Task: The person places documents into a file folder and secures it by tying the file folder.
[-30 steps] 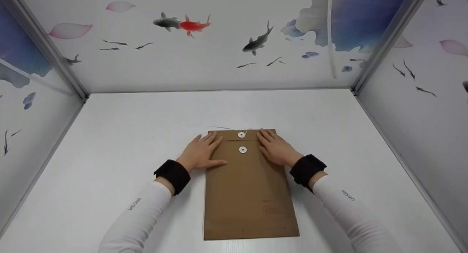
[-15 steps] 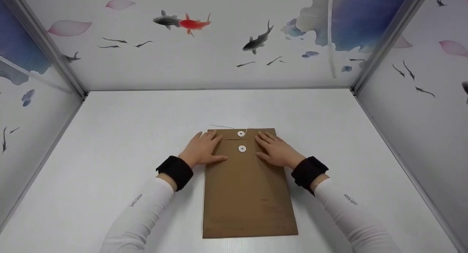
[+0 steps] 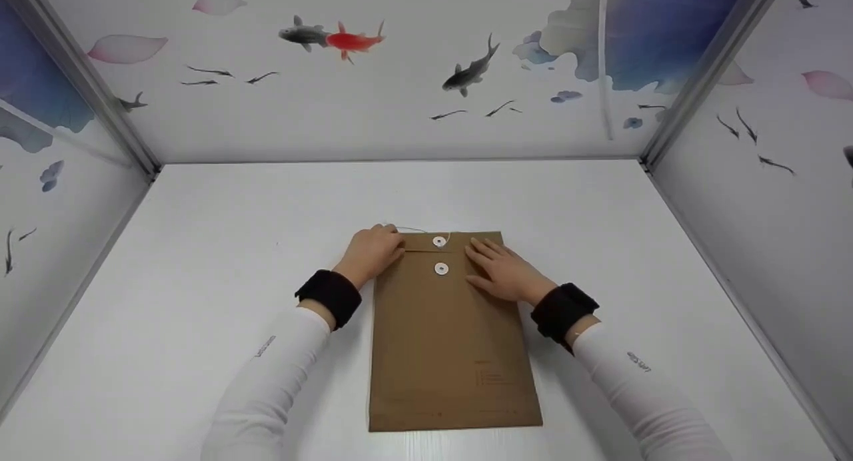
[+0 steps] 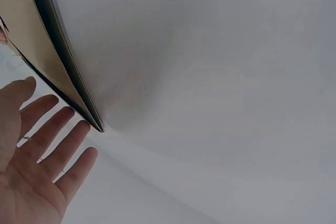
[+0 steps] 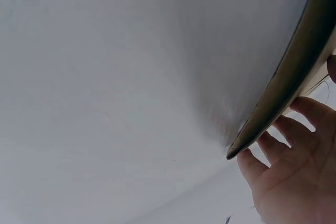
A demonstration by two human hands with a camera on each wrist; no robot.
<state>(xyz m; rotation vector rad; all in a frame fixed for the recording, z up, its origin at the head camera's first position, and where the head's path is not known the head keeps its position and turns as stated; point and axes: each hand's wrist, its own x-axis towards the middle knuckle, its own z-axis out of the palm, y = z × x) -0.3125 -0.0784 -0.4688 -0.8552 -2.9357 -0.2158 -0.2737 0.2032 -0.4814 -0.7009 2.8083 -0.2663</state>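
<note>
A brown paper document envelope (image 3: 446,341) lies flat, its flap folded down at the far end. One white round button (image 3: 439,241) sits on the flap, another white disc (image 3: 441,268) just below it. A thin string (image 3: 414,229) trails left past the top edge. At the top-left corner is my left hand (image 3: 373,249), fingers bent over the edge near the string; the left wrist view shows its fingers (image 4: 58,129) spread, thumb apart from them, at the envelope's side. My right hand (image 3: 508,273) rests on the upper right part with fingers extended.
The envelope lies on a white table (image 3: 200,261), which reaches back to a white panel (image 3: 400,128) printed with fish and petals. Similar side panels with metal corner posts (image 3: 126,128) stand left and right.
My left hand has lifted from lying flat on the envelope and moved up to its top-left corner, fingers now bent by the string. The right hand stays nearly in place.
</note>
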